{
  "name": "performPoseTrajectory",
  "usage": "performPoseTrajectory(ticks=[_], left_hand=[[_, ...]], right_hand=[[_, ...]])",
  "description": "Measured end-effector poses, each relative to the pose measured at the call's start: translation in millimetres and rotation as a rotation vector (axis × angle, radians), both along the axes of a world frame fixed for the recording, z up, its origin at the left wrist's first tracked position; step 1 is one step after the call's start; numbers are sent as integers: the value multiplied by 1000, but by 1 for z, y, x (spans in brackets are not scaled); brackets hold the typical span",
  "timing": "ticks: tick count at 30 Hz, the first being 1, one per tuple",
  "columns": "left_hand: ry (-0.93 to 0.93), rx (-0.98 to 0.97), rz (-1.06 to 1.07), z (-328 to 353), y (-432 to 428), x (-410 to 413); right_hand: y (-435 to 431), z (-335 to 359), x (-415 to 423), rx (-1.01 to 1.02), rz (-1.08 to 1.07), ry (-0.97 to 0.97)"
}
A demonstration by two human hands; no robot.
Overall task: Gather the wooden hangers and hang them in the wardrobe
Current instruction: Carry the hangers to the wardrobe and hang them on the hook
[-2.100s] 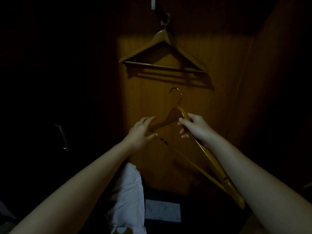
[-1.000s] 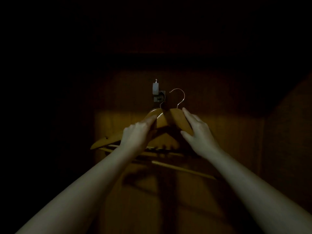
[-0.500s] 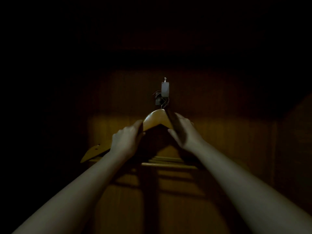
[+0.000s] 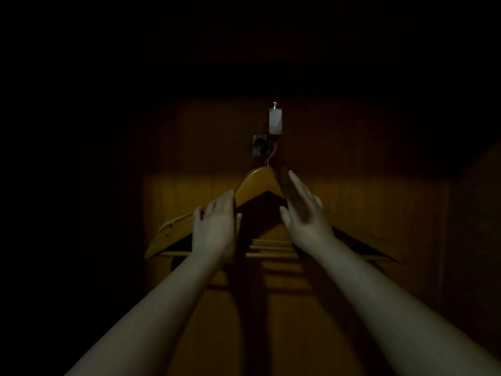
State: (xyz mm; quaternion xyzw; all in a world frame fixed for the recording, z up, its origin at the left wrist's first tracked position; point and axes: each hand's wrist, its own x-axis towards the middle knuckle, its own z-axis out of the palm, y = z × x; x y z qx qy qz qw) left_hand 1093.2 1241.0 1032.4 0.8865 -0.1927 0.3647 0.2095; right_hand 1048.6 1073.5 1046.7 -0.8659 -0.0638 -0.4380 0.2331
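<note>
The hangers (image 4: 257,183) are hanging from the hook (image 4: 259,149) in the wardrobe (image 4: 379,213), a white tag (image 4: 275,120) sitting just above it. Below the hook, the left hand (image 4: 215,229) and right hand (image 4: 303,215), straight-fingered and gripping nothing, are partly hiding them.

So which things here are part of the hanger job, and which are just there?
Part of the job: wooden hangers, wall hook they hang from, wardrobe back panel, left hand, right hand.
Just there: small white block above the hook.

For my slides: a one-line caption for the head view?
Left hand and right hand, fingers straight, by the hangers hanging from a hook in the dark wardrobe.
</note>
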Motion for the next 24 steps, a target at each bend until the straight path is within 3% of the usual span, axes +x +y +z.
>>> performPoseTrajectory(ticks=[4,9,16,24], left_hand=[[-38,73,100,-13,0,-19],[-60,156,-174,-51,-5,-51],[83,334,-592,-109,-21,-103],[354,496,-875,-202,-63,-193]], right_hand=[[5,-14,-24,-247,-218,9],[-2,-43,-65,-336,-274,82],[-20,-112,-146,-281,-302,342],[-44,-223,-267,-93,-451,731]])
